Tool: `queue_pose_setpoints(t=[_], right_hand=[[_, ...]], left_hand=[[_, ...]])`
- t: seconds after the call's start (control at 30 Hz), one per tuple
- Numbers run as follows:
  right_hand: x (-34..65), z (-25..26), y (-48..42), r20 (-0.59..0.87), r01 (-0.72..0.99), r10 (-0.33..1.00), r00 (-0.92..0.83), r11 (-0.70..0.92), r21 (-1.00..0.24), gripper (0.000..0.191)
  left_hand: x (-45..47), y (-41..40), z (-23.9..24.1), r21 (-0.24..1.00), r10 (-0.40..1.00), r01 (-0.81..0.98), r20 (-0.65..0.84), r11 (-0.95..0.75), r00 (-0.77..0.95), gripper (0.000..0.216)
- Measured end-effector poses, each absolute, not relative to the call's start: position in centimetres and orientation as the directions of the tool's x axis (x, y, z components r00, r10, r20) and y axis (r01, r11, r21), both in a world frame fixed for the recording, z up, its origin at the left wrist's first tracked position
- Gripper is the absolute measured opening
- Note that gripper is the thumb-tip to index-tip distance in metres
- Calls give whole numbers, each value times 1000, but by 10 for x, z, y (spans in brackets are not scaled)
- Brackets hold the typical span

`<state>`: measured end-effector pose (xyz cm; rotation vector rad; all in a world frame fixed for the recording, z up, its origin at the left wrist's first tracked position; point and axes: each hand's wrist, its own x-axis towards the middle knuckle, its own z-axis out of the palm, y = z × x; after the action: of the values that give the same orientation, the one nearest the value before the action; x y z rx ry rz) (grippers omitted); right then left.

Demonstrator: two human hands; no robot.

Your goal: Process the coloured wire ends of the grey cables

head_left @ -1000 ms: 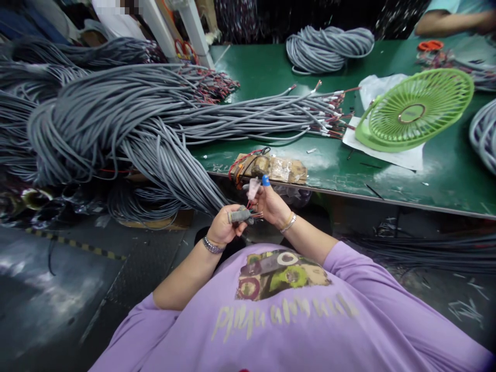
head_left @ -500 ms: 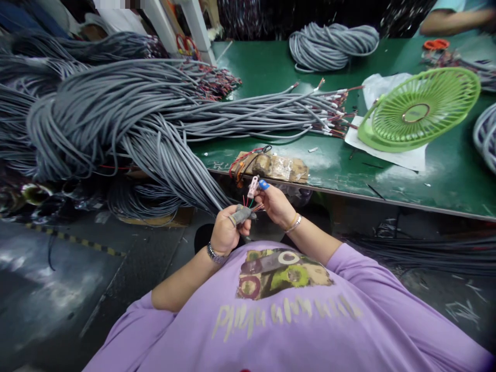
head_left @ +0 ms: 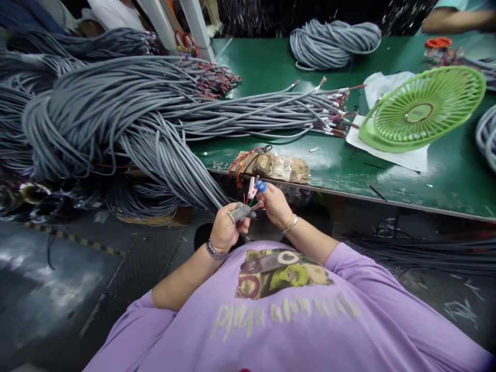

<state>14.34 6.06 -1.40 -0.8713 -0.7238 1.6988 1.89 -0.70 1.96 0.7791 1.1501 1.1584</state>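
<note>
My left hand (head_left: 225,227) is closed around the end of a grey cable (head_left: 241,212), just in front of my chest. Thin red and coloured wires (head_left: 250,201) fan out of that cable end. My right hand (head_left: 276,204) pinches a small pale pink connector (head_left: 251,187) at the tips of those wires; its fingertip wears a blue cap (head_left: 261,185). Both hands hover below the near edge of the green table (head_left: 387,175).
A big heap of grey cables (head_left: 116,113) spills off the table's left side toward my hands. A taped brown block (head_left: 279,166) with red wires lies at the table edge. A green fan (head_left: 422,108) lies at the right, a cable coil (head_left: 333,44) at the back. Another person's arm (head_left: 453,20) is top right.
My right hand has drawn slightly closer to the left, bringing the pink connector down toward the wire ends. The left hand keeps its grip on the cable.
</note>
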Motion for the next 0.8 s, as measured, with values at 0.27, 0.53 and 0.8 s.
queue_pose_setpoints(t=[0.27,0.53,0.8], right_hand=[[137,-19,67,-251,-549,939,-233,-340,-764,51],[133,-8,72,-334,-634,852,-403,-523,-570,52],[139,-8,69,-340,-602,813,-473,-580,-549,59]], left_hand=[[19,-5,15,934,956,-217,-292,284,-7,33],[19,-4,11,937,957,-205,-289,281,-6,31],[20,-5,12,939,958,-205,-284,275,-19,31]])
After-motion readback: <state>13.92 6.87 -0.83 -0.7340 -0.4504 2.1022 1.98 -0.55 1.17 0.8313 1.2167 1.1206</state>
